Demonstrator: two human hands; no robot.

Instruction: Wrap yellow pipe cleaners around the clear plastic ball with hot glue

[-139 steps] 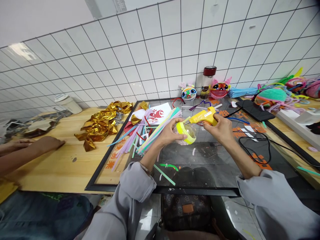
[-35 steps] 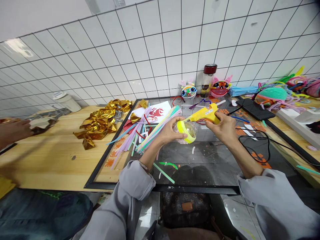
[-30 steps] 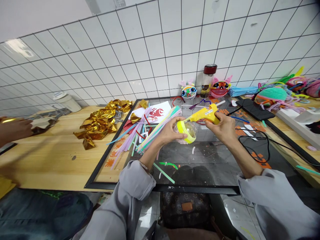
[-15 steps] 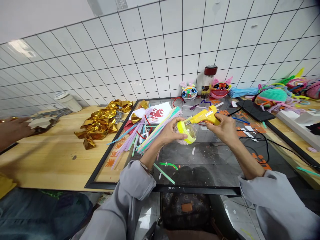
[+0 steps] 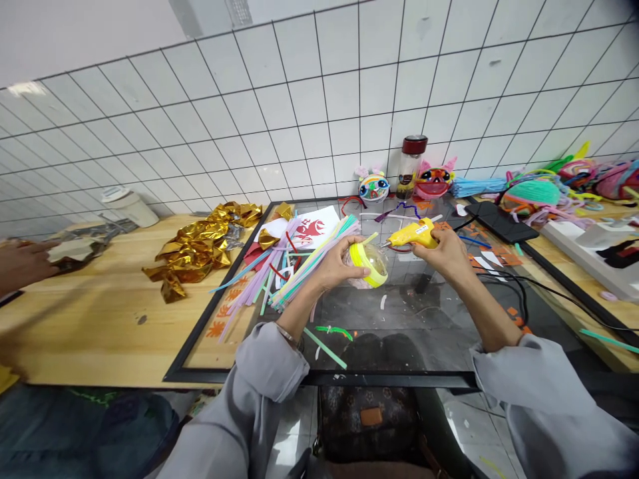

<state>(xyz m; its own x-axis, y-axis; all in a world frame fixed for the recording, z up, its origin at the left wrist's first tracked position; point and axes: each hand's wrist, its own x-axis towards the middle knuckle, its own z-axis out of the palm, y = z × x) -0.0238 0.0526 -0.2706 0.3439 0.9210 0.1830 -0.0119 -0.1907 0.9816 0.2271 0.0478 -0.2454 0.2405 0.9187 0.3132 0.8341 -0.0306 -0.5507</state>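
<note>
The left hand (image 5: 333, 265) closes its grip around a clear plastic ball (image 5: 366, 265) wrapped with a yellow-green strip, fingers curled over its near side, holding it above the glass-topped counter (image 5: 399, 319). The right hand (image 5: 444, 251) is wrapped tight on the handle of a yellow glue gun (image 5: 413, 234), whose nozzle points toward the ball and sits just beside its upper edge; whether it touches cannot be told. A black cord (image 5: 509, 286) trails away behind the right grip. Just beyond the left grip lies a fan of pastel straws (image 5: 294, 266), and farther out crumpled gold foil (image 5: 197, 247). Another person's hand (image 5: 22, 263) rests far to the left.
</note>
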